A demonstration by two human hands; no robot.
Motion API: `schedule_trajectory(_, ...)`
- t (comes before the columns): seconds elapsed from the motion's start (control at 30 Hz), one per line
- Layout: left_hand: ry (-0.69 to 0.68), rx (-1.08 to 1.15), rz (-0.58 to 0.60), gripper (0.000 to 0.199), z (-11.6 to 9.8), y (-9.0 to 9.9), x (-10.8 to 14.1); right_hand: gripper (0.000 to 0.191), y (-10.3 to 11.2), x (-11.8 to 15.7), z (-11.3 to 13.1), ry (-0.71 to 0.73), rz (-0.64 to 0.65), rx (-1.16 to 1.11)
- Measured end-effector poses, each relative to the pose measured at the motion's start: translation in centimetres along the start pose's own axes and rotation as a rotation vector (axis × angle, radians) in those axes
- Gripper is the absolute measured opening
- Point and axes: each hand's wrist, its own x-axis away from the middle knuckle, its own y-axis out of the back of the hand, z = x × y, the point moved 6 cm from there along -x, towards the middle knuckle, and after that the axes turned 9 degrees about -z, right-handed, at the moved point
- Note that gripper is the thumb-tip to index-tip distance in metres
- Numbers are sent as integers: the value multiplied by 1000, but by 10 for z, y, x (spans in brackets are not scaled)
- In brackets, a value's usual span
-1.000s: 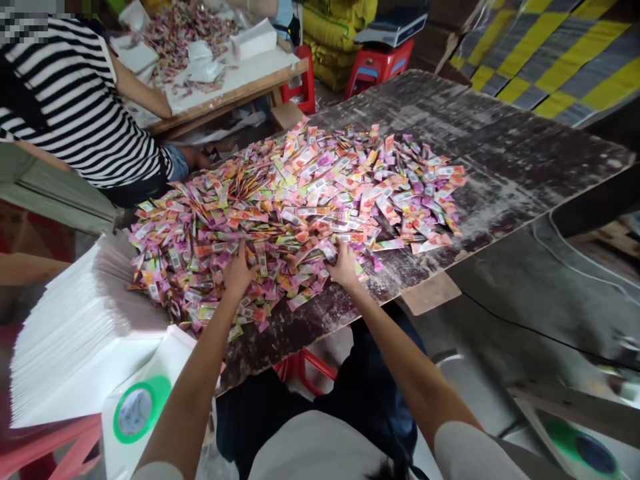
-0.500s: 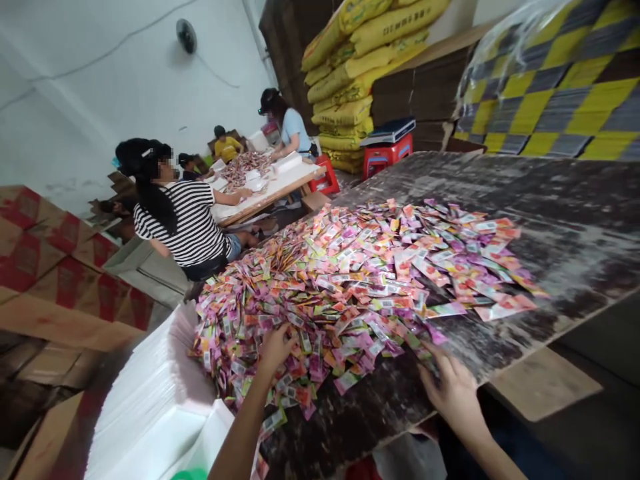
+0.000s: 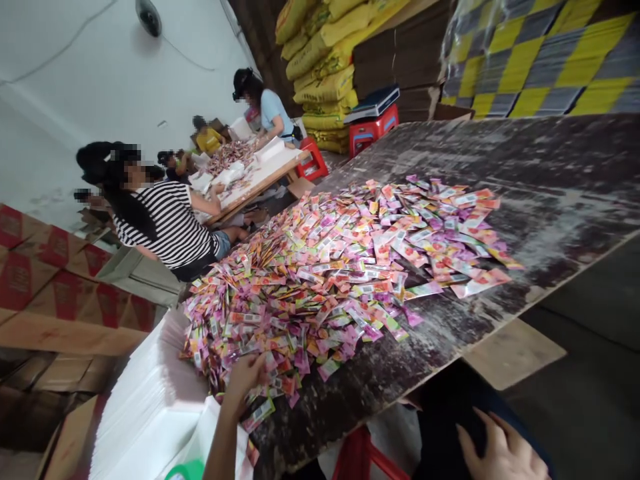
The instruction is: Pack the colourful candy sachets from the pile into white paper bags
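Note:
A wide heap of small printed sachets [image 3: 340, 267], pink, purple, orange and green, lies across the dark worn table [image 3: 540, 193]. My left hand [image 3: 250, 373] is at the near left side of the heap, its fingers curled together against the sachets. Whatever they hold is hidden. Low at the right, off the table's front edge, my right hand [image 3: 503, 447] hangs over my dark-clothed lap with its fingers apart and nothing in them. A single sachet [image 3: 259, 413] lies beside my left wrist, near the white stack of foam-like sheets or trays [image 3: 145, 393].
A co-worker in a striped top [image 3: 165, 223] sits beyond the heap at the left. Others work around a pale table [image 3: 280, 163] behind. Red stools [image 3: 373, 130], yellow sacks [image 3: 325, 90] and cartons [image 3: 65, 287] stand around. A green round object [image 3: 187, 470] is at the bottom.
My right hand has left the table edge and the sachets, moving down and right over my lap. My left hand has shifted slightly left and down, still at the heap. The view has tilted.

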Motion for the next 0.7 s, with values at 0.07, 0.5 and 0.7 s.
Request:
schedule_trajectory(0.07, 77, 61, 133, 58, 6, -12, 6, 64, 1, -3, 1, -3, 9, -13)
schedule_trajectory(0.5, 362, 310, 290, 64, 68, -112, 15, 54, 3, -5, -5, -27, -6, -82)
schedule_trajectory(0.7, 349, 370, 305, 67, 71, -111, 12, 56, 4, -8, -4, -62, 9, -63)
